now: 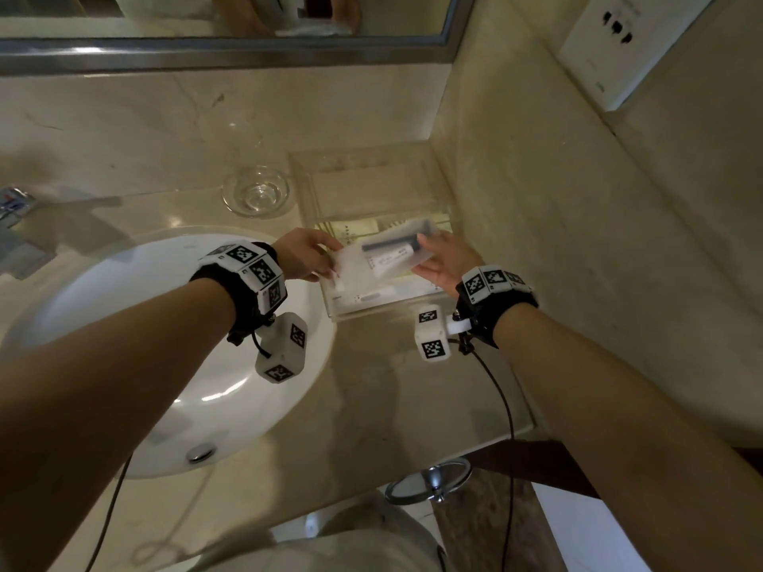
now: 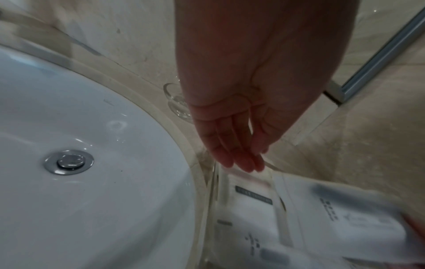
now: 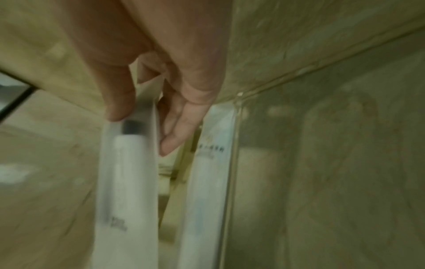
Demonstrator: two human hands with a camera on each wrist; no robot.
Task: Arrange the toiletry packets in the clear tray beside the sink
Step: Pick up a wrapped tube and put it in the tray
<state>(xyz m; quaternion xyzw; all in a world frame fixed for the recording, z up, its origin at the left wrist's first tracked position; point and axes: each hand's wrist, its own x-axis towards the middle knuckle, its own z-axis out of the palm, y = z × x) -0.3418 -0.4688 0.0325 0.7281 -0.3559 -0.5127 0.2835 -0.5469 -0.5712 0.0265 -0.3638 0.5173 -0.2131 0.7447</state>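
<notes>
The clear tray (image 1: 373,312) stands on the counter between the sink and the side wall. Flat packets lie in its front half: a yellowish one (image 1: 356,233) and white ones (image 1: 384,296). My right hand (image 1: 433,258) pinches one end of a translucent packet (image 1: 390,254) holding a white tube with a dark cap, and holds it just above the tray. The right wrist view shows thumb and fingers (image 3: 179,127) on that packet (image 3: 128,172). My left hand (image 1: 326,262) reaches the tray's left rim with fingers (image 2: 243,162) straight, close to the packet's other end.
A small glass bowl (image 1: 256,191) sits left of the tray. The white sink (image 1: 124,324) with its drain (image 1: 202,452) fills the left. The marble side wall (image 1: 578,208) with a socket plate (image 1: 619,47) closes the right, and the mirror frame (image 1: 206,55) the back.
</notes>
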